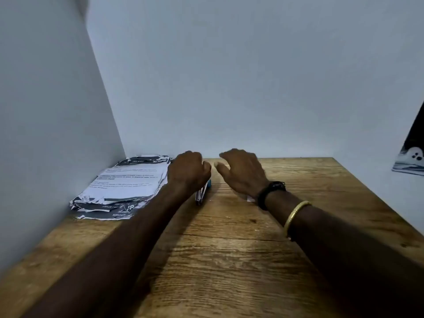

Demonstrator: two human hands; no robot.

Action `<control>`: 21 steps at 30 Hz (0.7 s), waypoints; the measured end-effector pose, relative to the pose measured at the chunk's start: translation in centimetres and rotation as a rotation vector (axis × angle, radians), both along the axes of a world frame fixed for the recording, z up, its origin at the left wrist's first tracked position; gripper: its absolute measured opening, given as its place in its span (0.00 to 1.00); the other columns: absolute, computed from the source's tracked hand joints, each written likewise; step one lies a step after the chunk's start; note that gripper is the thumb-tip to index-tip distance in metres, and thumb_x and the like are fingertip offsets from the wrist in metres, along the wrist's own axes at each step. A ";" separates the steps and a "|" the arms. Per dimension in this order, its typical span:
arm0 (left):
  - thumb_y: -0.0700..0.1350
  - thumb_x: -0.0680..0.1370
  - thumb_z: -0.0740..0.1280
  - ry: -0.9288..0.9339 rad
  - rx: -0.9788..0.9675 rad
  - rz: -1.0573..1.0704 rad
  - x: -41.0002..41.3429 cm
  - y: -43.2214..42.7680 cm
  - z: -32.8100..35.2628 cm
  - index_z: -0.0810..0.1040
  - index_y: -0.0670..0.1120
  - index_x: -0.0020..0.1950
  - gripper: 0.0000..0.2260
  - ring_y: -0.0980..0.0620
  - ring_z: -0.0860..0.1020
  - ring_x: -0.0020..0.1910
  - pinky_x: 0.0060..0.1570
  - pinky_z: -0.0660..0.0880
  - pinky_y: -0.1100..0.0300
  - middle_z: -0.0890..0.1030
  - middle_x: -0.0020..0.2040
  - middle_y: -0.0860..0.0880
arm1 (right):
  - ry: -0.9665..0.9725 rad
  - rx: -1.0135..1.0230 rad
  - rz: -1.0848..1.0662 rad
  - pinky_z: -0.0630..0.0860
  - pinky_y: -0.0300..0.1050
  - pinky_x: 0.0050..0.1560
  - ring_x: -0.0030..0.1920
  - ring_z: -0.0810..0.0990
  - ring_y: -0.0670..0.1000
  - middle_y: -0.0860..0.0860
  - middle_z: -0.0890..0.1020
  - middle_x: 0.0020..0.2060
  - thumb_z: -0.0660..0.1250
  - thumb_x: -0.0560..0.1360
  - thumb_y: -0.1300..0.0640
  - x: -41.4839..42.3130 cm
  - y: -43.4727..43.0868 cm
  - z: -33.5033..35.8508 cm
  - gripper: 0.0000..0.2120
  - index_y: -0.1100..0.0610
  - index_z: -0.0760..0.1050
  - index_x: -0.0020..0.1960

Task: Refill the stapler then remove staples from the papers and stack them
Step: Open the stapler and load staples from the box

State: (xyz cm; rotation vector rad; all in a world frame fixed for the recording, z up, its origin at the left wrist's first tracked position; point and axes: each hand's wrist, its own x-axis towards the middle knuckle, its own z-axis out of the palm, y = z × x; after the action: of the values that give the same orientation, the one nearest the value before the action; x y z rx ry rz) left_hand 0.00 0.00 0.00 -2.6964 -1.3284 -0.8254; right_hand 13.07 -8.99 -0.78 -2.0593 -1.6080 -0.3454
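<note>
A messy stack of printed papers (124, 187) lies on the wooden table (229, 260) in the far left corner against the walls. Just right of the stack, my left hand (187, 173) is curled over a small stapler (203, 193) with a teal end and a metal part showing below my wrist; most of it is hidden. My right hand (241, 173) hovers beside the left one, fingers loosely spread, holding nothing that I can see. A small white scrap (250, 199) peeks out under the right wrist.
Pale walls close off the table at the back and left. A black-and-white printed object (410, 157) hangs at the right edge. A black band and a gold bangle sit on my right wrist.
</note>
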 end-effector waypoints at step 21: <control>0.39 0.75 0.72 -0.494 -0.520 -0.291 -1.5 -0.9 -4.4 0.80 0.49 0.56 0.11 0.51 0.84 0.43 0.47 0.79 0.55 0.86 0.45 0.47 | 0.597 -0.016 0.192 0.80 0.46 0.56 0.50 0.86 0.49 0.51 0.89 0.45 0.76 0.74 0.63 0.3 0.1 -3.6 0.18 0.54 0.82 0.63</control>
State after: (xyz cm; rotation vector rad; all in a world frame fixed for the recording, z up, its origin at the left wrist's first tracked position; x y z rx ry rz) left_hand -1.48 -0.88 -4.37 -3.2914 -1.4058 -1.4266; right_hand 13.37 -8.90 -4.35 -1.7640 -1.4072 0.3258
